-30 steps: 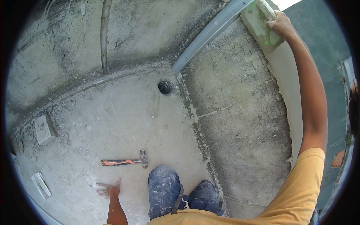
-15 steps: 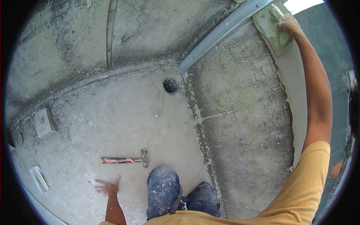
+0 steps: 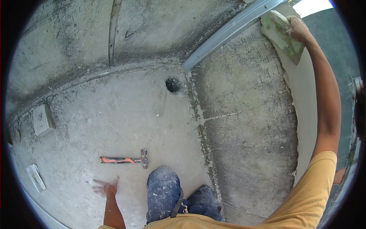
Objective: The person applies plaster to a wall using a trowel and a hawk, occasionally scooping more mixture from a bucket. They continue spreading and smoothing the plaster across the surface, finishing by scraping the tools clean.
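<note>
My right hand (image 3: 298, 29) is closed around the handle of a worn green plastering float (image 3: 286, 44) at the upper right. The float lies against a smooth band of grey plaster (image 3: 303, 99) along the top of the rough wall. My left hand (image 3: 106, 187) rests on the concrete floor with its fingers spread, holding nothing. Just beyond it lies a hammer (image 3: 124, 160) with an orange and black handle, its metal head pointing right.
A pale block (image 3: 44, 120) and a clear, shiny strip-like item (image 3: 36, 178) lie at the left. A round hole (image 3: 173, 85) opens in the floor near the corner. One grey metal profile (image 3: 228, 34) runs up the corner. My knees (image 3: 163, 194) are on the floor.
My right hand and the float have shifted slightly down and right, and the float has tilted. My left hand stays on the floor. The view has moved a little.
</note>
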`<move>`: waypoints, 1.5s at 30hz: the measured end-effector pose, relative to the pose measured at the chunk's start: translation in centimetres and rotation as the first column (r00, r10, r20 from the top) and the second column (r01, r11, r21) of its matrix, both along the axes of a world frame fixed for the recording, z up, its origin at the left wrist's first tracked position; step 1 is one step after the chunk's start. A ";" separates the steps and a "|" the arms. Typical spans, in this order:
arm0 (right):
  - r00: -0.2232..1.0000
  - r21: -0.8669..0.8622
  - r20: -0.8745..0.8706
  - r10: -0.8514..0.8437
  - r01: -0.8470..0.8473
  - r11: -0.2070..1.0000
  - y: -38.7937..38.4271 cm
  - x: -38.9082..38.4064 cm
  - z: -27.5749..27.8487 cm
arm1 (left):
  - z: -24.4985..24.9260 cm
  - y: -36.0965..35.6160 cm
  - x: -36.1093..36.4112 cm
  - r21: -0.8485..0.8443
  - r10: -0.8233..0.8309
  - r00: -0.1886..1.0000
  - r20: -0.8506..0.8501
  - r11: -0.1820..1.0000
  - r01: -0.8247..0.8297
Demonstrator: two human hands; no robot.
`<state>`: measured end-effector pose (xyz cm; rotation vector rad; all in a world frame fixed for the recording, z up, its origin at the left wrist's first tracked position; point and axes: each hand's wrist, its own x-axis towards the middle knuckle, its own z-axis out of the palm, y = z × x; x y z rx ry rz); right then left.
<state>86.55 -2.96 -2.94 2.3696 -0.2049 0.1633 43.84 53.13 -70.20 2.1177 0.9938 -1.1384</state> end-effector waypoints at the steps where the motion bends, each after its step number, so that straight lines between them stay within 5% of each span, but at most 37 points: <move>1: 1.000 0.002 0.014 0.012 -0.013 1.000 -0.9 1.0 0.4 | 1.3 -0.7 0.5 0.054 -0.001 1.000 -0.028 0.999 0.003; 6: 0.967 0.000 0.254 -0.010 0.011 1.000 -0.3 1.9 1.7 | -0.4 0.0 -0.5 0.010 -0.013 0.996 0.086 1.000 0.013; 9: 0.951 -0.105 0.305 0.050 -0.018 0.994 2.1 0.2 2.8 | -1.4 0.2 -1.0 0.030 -0.017 0.988 0.154 0.999 0.012; 12: 0.968 0.034 0.251 0.031 -0.040 0.999 1.7 -0.4 2.4 | -3.1 0.3 -2.3 0.019 -0.001 0.980 0.198 1.000 -0.002; 16: 0.974 0.145 0.212 -0.079 0.048 0.988 0.1 0.7 -0.7 | 0.1 -1.3 -0.7 0.258 -0.071 0.983 0.171 0.966 0.025; 18: 0.974 0.164 0.205 -0.101 0.067 0.984 -2.1 1.6 -1.0 | 1.0 -1.4 0.0 0.231 -0.057 0.993 0.100 0.972 0.033; 20: 0.973 0.178 0.184 -0.136 0.103 0.979 -3.4 2.5 -0.9 | -0.3 0.4 -0.3 -0.029 0.010 0.999 0.038 1.000 -0.009; 23: 0.969 0.144 0.180 -0.171 0.146 0.979 -3.5 2.8 -0.6 | -1.7 0.8 -1.2 -0.058 0.025 0.996 0.085 0.998 -0.021; 28: 0.954 -0.008 0.261 -0.148 0.155 0.988 -0.6 2.1 0.8 | -4.3 -0.9 -2.3 0.476 -0.121 0.988 0.099 0.877 0.059; 30: 0.946 -0.033 0.302 -0.115 0.130 0.991 0.0 0.9 2.6 | -4.3 -0.7 -3.0 0.360 -0.092 0.989 0.117 0.932 0.044; 32: 0.938 -0.082 0.344 -0.050 0.083 0.993 0.6 0.1 3.1 | -5.7 1.5 -3.2 -0.049 0.066 0.985 0.157 0.997 -0.059; 39: 0.966 0.004 0.234 -0.112 0.114 0.994 0.3 0.6 -3.9 | -4.6 1.0 -3.0 0.001 -0.008 0.968 0.252 1.000 0.008; 45: 0.937 -0.079 0.340 -0.083 0.116 0.990 1.3 -1.2 1.1 | -2.5 -0.2 -1.8 0.206 -0.095 0.971 0.218 0.977 0.049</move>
